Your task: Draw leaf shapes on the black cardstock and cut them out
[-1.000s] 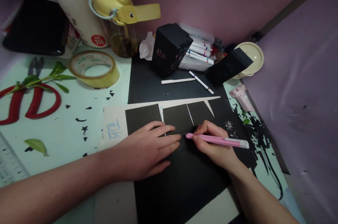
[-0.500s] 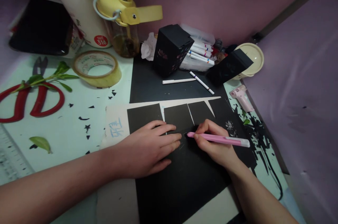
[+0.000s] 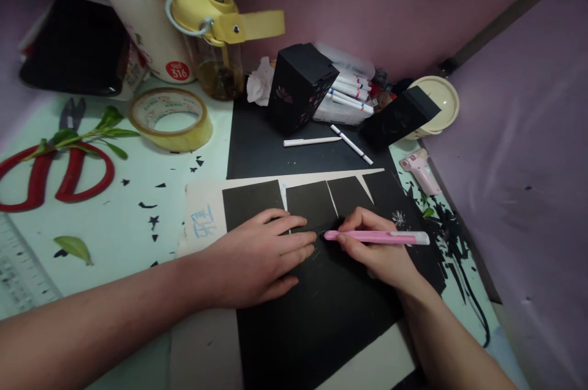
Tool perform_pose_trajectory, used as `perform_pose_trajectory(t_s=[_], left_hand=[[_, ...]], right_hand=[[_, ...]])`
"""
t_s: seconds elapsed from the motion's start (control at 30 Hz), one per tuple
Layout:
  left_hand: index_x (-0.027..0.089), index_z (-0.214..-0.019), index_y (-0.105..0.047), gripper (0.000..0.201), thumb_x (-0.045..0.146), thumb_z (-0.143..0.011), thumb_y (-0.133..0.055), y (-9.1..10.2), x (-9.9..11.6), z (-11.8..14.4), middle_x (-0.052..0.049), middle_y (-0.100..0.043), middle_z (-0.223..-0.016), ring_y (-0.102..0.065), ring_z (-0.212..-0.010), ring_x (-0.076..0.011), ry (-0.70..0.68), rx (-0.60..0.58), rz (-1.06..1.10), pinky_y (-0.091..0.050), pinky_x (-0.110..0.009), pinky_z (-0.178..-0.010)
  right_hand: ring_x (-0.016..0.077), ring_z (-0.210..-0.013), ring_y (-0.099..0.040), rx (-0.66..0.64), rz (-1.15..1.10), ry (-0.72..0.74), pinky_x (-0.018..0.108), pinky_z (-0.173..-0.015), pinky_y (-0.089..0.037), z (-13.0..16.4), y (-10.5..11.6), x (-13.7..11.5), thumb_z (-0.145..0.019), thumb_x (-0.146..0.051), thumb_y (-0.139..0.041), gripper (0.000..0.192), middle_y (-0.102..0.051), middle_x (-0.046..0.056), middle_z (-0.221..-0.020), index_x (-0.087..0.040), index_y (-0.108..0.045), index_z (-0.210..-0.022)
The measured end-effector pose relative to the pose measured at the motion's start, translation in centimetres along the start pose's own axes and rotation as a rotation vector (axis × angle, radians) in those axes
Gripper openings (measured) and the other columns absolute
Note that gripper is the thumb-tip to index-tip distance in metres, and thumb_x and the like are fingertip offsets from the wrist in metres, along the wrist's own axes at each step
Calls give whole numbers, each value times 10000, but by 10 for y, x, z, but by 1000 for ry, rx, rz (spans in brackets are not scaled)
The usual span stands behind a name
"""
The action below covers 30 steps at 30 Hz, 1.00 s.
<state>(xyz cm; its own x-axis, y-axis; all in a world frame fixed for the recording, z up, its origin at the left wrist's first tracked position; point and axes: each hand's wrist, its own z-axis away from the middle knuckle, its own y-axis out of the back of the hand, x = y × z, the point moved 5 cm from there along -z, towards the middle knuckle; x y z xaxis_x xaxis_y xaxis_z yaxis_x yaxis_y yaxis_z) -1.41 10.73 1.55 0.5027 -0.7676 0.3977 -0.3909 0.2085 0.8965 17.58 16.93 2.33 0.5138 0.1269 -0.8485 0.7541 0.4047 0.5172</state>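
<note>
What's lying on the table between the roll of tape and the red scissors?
In the head view, a leafy green sprig lies between the tape roll and the red scissors, resting across the scissor handles.

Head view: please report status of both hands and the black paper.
Left hand flat on black paper. Right hand grips pink craft knife, tip on paper. Nothing in the way.

A slim pink craft knife [image 3: 376, 236] lies nearly level, its dark tip pointing left and touching a large black paper sheet [image 3: 321, 310]. The sheet lies flat, its far edge cut into separate rectangular flaps.
</note>
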Motion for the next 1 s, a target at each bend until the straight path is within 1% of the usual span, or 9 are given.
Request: perform_pose_trajectory(t_s=[0.33, 0.5, 0.6, 0.8, 1.0], left_hand=[[179, -1298, -559, 381, 333, -951, -523, 3, 1, -1, -67, -602, -1358, -476, -1306, -306, 0, 17, 3, -315, -440, -1070], [168, -1292, -569, 383, 331, -947, -534, 3, 1, -1, -69, -607, -1343, -483, -1297, -313, -10, 29, 11, -327, -452, -1061], [173, -1284, -576, 382, 331, -936, -553, 4, 1, -1, -74, -614, -1331, -495, -1284, -306, -8, 40, 0, -335, -439, -1055], [182, -1290, -567, 377, 354, -959, -516, 2, 1, -1, -58, -599, -1365, -475, -1302, -297, -4, 24, -22, -305, -432, -1067], [178, -1304, -555, 376, 347, -977, -480, 1, 0, -1, -38, -578, -1395, -451, -1323, -296, -1, -1, -17, -288, -443, -1074]], right_hand=[[127, -566, -548, -22, -39, -15, 231, -509, -418, 1, -2, 1, -801, -291, -697, 177, -641, -5, -640, -204, -584, -697], [125, -566, -542, -22, -40, -18, 233, -515, -410, 1, -2, 2, -803, -284, -697, 172, -631, -6, -641, -201, -586, -701], [125, -572, -541, -28, -38, -29, 233, -516, -408, 1, -2, 3, -808, -292, -695, 179, -629, -6, -644, -201, -584, -701], [132, -596, -547, -30, -15, -40, 238, -534, -416, 1, -3, 2, -807, -313, -704, 191, -626, -6, -650, -206, -582, -706], [120, -573, -503, -23, 12, -50, 234, -512, -388, -1, -1, 1, -792, -314, -704, 211, -602, -13, -638, -207, -565, -676]])
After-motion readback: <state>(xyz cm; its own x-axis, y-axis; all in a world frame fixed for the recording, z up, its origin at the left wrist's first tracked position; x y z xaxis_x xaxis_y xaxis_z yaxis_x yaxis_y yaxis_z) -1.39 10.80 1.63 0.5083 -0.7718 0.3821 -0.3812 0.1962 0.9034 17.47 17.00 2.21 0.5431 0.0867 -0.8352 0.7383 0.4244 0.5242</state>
